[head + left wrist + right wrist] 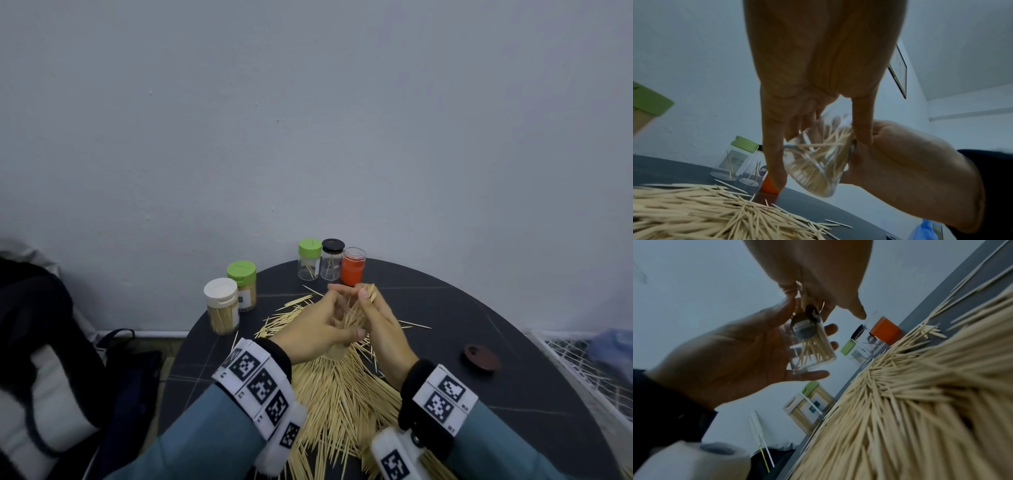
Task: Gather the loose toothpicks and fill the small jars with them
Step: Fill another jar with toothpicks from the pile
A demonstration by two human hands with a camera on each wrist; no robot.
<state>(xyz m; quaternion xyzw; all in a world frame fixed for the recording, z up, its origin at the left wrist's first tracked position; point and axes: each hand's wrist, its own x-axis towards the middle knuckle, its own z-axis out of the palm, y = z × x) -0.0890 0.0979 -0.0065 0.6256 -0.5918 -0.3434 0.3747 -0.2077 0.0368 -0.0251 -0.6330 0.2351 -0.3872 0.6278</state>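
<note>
My left hand (329,318) grips a small clear jar (818,165), tilted above the dark round table (479,308). The jar (809,344) is partly filled with toothpicks and carries a dark label. At its mouth, my right hand (368,298) pinches a small bundle of toothpicks (801,293), whose lower ends reach into the jar. A big pile of loose toothpicks (342,404) lies on the table under both wrists and spreads toward me.
At the table's back stand a green-lidded jar (309,259), a black-lidded jar (332,258) and a red jar (353,266). Two full jars, white-lidded (222,305) and green-lidded (244,287), stand at the left edge. A brown lid (479,357) lies at the right.
</note>
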